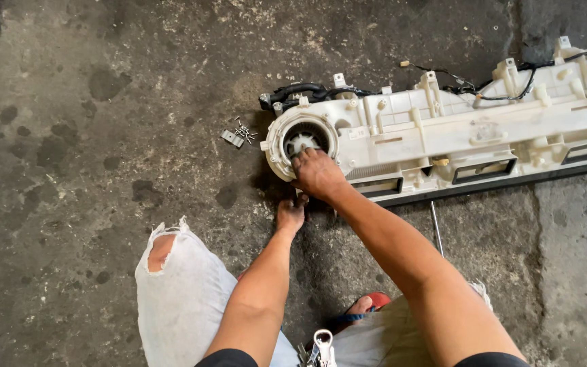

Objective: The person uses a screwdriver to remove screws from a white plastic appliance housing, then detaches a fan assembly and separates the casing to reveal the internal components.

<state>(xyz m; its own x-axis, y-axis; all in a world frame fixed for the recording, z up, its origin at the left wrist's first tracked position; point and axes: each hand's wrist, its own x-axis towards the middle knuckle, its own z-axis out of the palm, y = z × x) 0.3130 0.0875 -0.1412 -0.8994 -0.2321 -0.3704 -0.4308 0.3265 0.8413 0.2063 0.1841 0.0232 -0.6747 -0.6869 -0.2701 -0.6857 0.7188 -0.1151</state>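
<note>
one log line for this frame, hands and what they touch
right hand: fingers in round blower opening | left hand: on floor below housing | loose screws: on floor left of housing

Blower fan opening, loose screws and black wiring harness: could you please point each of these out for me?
Blower fan opening (305, 139), head view, on the dark fan blades.
Loose screws (244, 131), head view, middle of the pile.
Black wiring harness (307, 89), head view, on the thick sleeve.

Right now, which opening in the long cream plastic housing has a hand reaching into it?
The round fan opening at the housing's left end; the right hand reaches into it. The rectangular slots along the front edge are untouched.
</note>
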